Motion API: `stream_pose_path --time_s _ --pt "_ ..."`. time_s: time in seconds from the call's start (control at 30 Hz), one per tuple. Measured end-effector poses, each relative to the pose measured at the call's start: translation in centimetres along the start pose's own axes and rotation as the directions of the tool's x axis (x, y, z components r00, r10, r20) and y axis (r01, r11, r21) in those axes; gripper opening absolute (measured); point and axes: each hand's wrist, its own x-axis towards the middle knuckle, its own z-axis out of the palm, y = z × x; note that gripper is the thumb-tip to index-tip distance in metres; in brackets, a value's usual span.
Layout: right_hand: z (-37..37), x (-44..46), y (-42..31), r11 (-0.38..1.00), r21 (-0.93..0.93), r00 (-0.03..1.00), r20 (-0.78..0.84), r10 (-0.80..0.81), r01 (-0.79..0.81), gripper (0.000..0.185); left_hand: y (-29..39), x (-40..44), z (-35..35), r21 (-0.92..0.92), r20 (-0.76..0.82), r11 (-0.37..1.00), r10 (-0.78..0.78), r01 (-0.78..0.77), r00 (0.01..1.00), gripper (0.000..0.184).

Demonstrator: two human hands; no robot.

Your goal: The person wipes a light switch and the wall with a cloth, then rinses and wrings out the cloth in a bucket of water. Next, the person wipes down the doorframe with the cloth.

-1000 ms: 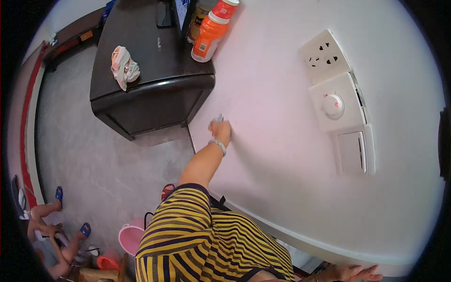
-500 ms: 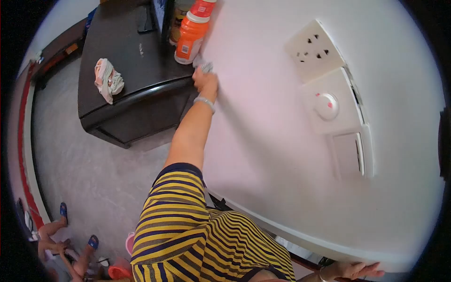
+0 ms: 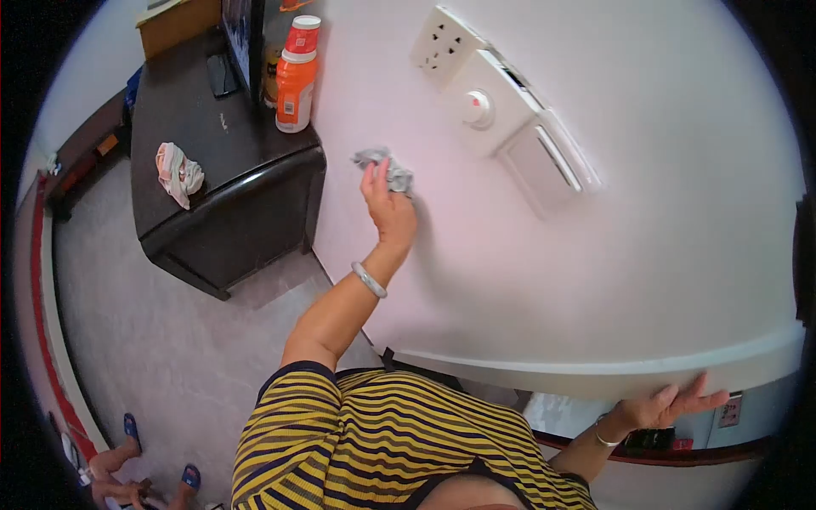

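Head view: grey cloth (image 3: 398, 177) is up against the pale wall (image 3: 510, 280), under my left hand (image 3: 390, 208). Light grey, crumpled, bunched into soft folds, darker in the creases. One loose lobe sticks out past my fingertips on the cabinet side, the thicker wad bulges out on the other. Middle part hidden under the fingers. Grip: left fingers clamped down on the cloth, pinning it to the wall; thumb position can't be told from this angle. Pale bangle (image 3: 370, 280) on that wrist, hand shadow on the wall just below.

Right hand (image 3: 653, 412) holds no cloth: fingers spread apart at the wall's end edge (image 3: 586, 378), looks like contact. Thin bangle (image 3: 605, 432) there too.

Around the cloth: socket plate (image 3: 439, 41), dial (image 3: 478, 108) and switch (image 3: 548, 166) in a slanting row on the wall, off to the right. To the left, dark cabinet (image 3: 246, 217) with an orange bottle (image 3: 295, 92) upright near its wall-side corner, and a pinkish-white rag (image 3: 179, 176) crumpled near its front edge. Far lower left, another person's blue slippers (image 3: 131, 427) on the grey floor (image 3: 136, 327)
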Motion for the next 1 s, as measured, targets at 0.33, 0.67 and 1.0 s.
stream_pose_path --time_s 0.33,0.67,1.0 --pt "-0.2 0.2 0.2 0.997 0.067 0.999 0.023 -0.047 0.045 0.046 9.4 -16.8 -0.1 -0.339 0.333 0.725 0.688 -0.599 0.645 0.057" --pt "0.3 0.7 0.3 0.962 0.251 0.993 0.022 -0.113 0.104 0.046 6.9 -12.6 -1.7 -0.047 0.346 0.66 0.715 -0.75 0.608 0.045" --pt "0.4 1.0 0.1 0.965 0.246 0.995 0.015 -0.099 0.092 0.045 9.9 -7.5 0.3 -0.106 0.126 0.915 0.402 -0.39 0.907 0.046"
